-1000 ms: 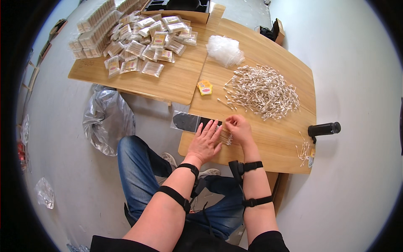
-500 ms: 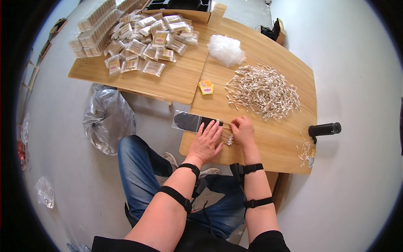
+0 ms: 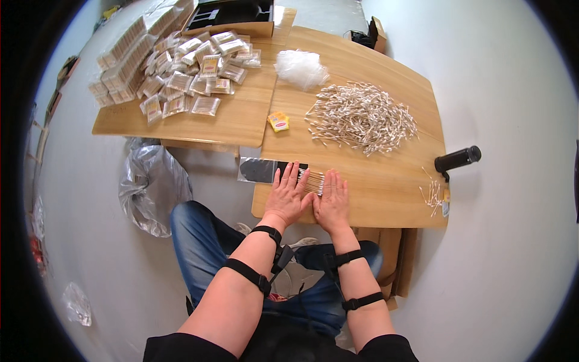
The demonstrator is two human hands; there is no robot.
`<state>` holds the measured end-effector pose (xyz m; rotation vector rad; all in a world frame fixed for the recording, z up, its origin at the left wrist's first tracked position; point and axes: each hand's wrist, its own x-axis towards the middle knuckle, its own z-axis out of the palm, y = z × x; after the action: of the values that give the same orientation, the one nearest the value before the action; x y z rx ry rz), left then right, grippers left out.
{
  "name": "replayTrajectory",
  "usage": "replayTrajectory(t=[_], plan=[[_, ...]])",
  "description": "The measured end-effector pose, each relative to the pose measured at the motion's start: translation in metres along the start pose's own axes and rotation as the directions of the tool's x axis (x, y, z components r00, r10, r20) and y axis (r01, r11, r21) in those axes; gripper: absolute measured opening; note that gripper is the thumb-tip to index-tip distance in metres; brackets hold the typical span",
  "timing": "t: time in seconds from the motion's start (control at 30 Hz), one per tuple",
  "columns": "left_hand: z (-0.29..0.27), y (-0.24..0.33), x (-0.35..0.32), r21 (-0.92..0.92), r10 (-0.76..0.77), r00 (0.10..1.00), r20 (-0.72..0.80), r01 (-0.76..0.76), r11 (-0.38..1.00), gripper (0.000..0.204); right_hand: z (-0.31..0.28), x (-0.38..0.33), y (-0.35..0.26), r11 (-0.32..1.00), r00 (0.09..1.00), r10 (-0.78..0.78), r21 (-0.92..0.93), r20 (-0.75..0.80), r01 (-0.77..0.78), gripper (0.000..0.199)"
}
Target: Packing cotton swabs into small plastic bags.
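Side by side on the wooden table lies a row of cotton swabs, between my two hands. My left hand rests flat with fingers stretched, over the left end of the row and a black strip. That strip reaches into a clear plastic bag with a dark, round-ended piece inside it. Along the right ends of the swabs my right hand lies flat, its fingers straight and close together. The thumbs nearly meet below the row. Part of the black strip is hidden under my left fingers.
Beyond my hands are a big heap of loose swabs, a pile of clear bags and small yellow cards. Filled swab packs cover the left table. A black cylinder stands out at the right edge, near a few stray swabs.
My right hand has gone from a pinch at the swabs' right side to lying flat against their ends. The left hand stays over the strip. The whole view has shifted slightly.
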<state>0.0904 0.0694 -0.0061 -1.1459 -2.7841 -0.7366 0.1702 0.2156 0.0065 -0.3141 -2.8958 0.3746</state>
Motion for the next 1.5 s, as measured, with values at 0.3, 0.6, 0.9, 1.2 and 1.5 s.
replayTrajectory(t=[0.3, 0.6, 0.9, 1.2, 1.5], plan=[[0.000, 0.001, 0.003, 0.108, -0.022, 0.989, 0.144, 0.006, 0.994, 0.068, 0.002, 0.011, -0.007, 0.979, 0.990, -0.041, -0.193, 0.138, 0.067, 0.071], [0.006, -0.016, 0.000, 0.059, 0.006, 0.997, 0.076, -0.010, 0.998, 0.061, 0.000, 0.009, -0.024, 0.992, 0.984, 0.108, -0.084, 0.144, -0.097, 0.061], [-0.030, -0.039, 0.001, -0.080, -0.265, 0.931, -0.251, 0.252, 0.964, 0.030, 0.004, 0.007, -0.015, 0.991, 0.985, 0.087, -0.114, 0.147, -0.071, 0.061], [-0.034, -0.048, 0.022, 0.050, -0.366, 0.929, -0.056, 0.369, 0.928, 0.024, 0.005, 0.021, -0.026, 0.995, 0.985, 0.019, -0.097, 0.170, -0.002, 0.061], [-0.042, -0.062, 0.025, -0.175, -0.389, 0.921, 0.011, 0.384, 0.906, 0.016, 0.007, 0.034, -0.035, 0.992, 0.981, -0.060, -0.102, 0.184, 0.080, 0.059]])
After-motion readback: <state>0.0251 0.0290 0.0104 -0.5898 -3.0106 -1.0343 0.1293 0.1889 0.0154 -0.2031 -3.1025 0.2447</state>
